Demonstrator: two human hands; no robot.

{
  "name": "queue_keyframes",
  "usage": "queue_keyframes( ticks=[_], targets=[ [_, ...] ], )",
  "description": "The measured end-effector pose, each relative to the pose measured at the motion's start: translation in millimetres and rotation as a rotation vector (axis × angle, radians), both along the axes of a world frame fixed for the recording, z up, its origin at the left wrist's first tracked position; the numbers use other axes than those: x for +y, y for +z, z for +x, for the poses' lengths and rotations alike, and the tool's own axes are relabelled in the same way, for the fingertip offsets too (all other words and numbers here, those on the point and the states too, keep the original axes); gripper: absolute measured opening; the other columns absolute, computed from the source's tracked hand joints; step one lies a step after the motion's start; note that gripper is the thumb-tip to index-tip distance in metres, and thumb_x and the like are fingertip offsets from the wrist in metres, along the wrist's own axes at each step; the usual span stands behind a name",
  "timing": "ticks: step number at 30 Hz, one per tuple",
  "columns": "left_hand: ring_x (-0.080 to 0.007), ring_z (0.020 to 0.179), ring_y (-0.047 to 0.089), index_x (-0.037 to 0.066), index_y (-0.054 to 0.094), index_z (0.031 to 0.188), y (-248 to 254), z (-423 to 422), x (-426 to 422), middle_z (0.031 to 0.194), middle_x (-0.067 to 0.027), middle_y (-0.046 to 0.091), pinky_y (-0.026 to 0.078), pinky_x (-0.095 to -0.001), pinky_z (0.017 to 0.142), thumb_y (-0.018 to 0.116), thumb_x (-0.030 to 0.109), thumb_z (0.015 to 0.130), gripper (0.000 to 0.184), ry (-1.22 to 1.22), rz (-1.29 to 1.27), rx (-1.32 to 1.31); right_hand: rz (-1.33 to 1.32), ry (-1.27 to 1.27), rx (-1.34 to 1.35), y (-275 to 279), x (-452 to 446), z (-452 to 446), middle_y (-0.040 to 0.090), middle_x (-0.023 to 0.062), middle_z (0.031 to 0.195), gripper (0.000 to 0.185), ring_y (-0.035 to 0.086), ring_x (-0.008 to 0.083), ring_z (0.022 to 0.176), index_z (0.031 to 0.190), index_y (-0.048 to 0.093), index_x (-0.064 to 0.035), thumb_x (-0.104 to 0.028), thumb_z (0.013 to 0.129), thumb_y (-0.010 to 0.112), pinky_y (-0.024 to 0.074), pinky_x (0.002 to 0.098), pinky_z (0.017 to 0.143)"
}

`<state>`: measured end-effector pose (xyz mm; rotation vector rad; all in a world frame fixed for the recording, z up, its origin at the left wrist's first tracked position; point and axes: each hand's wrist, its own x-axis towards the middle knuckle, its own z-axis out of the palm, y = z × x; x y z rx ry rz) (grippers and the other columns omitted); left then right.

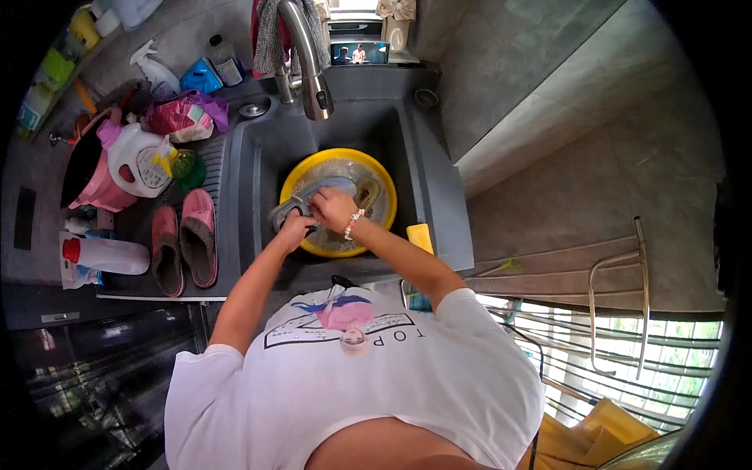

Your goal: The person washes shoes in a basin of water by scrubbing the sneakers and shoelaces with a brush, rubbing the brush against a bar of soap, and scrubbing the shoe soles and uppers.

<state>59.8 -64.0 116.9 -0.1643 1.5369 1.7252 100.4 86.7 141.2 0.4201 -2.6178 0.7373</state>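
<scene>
A yellow basin (383, 164) with sudsy water stands in the dark sink (270, 160). Over its left side, a grey slipper (335, 185) is held between both hands. My left hand (296, 229) is closed on the slipper's near left end, next to a dark part. My right hand (333, 210), with a beaded bracelet at the wrist, has its fingers bent down onto the slipper's middle; what the fingertips pinch is hard to make out. Another greenish-brown item (366, 192) lies in the water to the right of the hands, partly hidden.
Above the basin hangs a faucet (317, 98). Left of the sink are pink slippers (199, 235), a white bottle (113, 256), a detergent jug (145, 164) and a pink bucket (106, 188). A yellow block (420, 236) sits on the sink's right edge; a phone (360, 53) stands behind.
</scene>
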Motion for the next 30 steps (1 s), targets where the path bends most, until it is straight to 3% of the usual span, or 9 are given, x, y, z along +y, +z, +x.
queue_keyframes(
  ticks=[10,13,15,18,20,23,26,27,30],
  targets=[
    [-0.0167,0.085,0.05,0.005,0.047,0.107,-16.4,5.3,9.7,0.097,-0.0062,0.054,0.037,-0.029,0.07,0.053,0.006,0.074,0.034,0.011,-0.149,0.035,0.073,-0.149,-0.189,-13.4,-5.3,-13.3,0.058,0.0142,0.076,0.016,0.058,0.0316,0.069,0.076,0.058,-0.0039,-0.019,0.069,0.058,0.0488,0.0408,0.062],
    [-0.0183,0.087,0.053,0.003,0.047,0.109,-36.5,2.6,5.9,0.099,-0.0074,0.055,0.042,-0.0306,0.072,0.054,0.003,0.075,0.034,0.064,-0.081,0.015,-0.138,-0.132,-0.585,-41.6,4.0,-31.8,0.059,0.013,0.073,0.014,0.059,0.029,0.071,0.069,0.057,-0.0039,-0.018,0.071,0.053,0.0485,0.0382,0.065],
    [-0.021,0.093,0.056,0.001,0.047,0.112,-47.7,-6.7,1.5,0.104,-0.0099,0.056,0.046,-0.0334,0.079,0.053,0.0,0.078,0.034,0.075,0.158,0.027,-1.163,0.191,-1.026,-84.6,16.0,-42.6,0.059,0.0096,0.067,0.024,0.06,0.0243,0.069,0.063,0.055,-0.0055,-0.024,0.077,0.05,0.0462,0.0354,0.063],
    [-0.023,0.1,0.055,0.001,0.046,0.116,-28.1,-12.5,-6.0,0.111,-0.0099,0.055,0.043,-0.038,0.089,0.049,-0.001,0.084,0.033,0.153,0.274,-0.068,-1.741,0.395,-1.009,-39.4,25.0,-16.1,0.059,0.0073,0.069,0.019,0.061,0.0241,0.071,0.067,0.056,-0.0059,-0.018,0.08,0.051,0.0467,0.0352,0.077],
    [-0.0229,0.102,0.054,0.001,0.047,0.116,-33.7,-18.5,-8.6,0.112,-0.0105,0.055,0.043,-0.0364,0.088,0.049,-0.001,0.085,0.031,0.161,0.349,-0.071,-1.714,0.379,-0.973,-32.9,29.4,-9.6,0.058,0.0043,0.071,0.023,0.059,0.0192,0.065,0.07,0.057,-0.0044,-0.024,0.082,0.055,0.048,0.0349,0.073],
    [-0.0222,0.104,0.052,0.003,0.046,0.118,-40.2,-20.6,-3.9,0.112,-0.0092,0.055,0.041,-0.038,0.091,0.048,-0.001,0.085,0.033,0.17,0.218,-0.08,-0.799,0.089,-1.047,-0.1,32.1,-10.1,0.054,0.0012,0.067,0.024,0.049,0.0122,0.058,0.08,0.059,-0.0041,-0.027,0.087,0.055,0.045,0.0293,0.063],
    [-0.018,0.097,0.052,0.006,0.049,0.106,-44.0,-15.6,1.4,0.104,-0.0046,0.056,0.042,-0.0364,0.083,0.057,0.003,0.082,0.026,0.202,0.193,-0.077,-0.601,0.182,-0.735,-12.8,33.4,-15.8,0.058,0.0041,0.07,0.02,0.055,0.0117,0.062,0.086,0.059,-0.0031,-0.021,0.09,0.051,0.0468,0.025,0.062],
    [-0.0182,0.097,0.052,0.006,0.05,0.106,-41.7,-15.0,4.7,0.105,-0.0044,0.056,0.042,-0.0367,0.083,0.057,0.003,0.082,0.025,0.232,0.217,-0.076,-0.602,0.176,-0.735,-13.2,35.2,-14.6,0.058,0.0041,0.07,0.02,0.055,0.0117,0.062,0.086,0.059,-0.0031,-0.021,0.09,0.051,0.0468,0.025,0.062],
    [-0.02,0.096,0.053,0.004,0.05,0.108,-32.8,-19.3,2.8,0.105,-0.0066,0.056,0.043,-0.0368,0.083,0.053,-0.002,0.082,0.027,0.307,0.228,-0.104,-1.214,0.394,-0.74,-15.4,38.6,-4.7,0.058,0.0042,0.074,0.018,0.056,0.0129,0.064,0.089,0.059,-0.0024,-0.016,0.091,0.048,0.0476,0.0266,0.063]
  ],
)
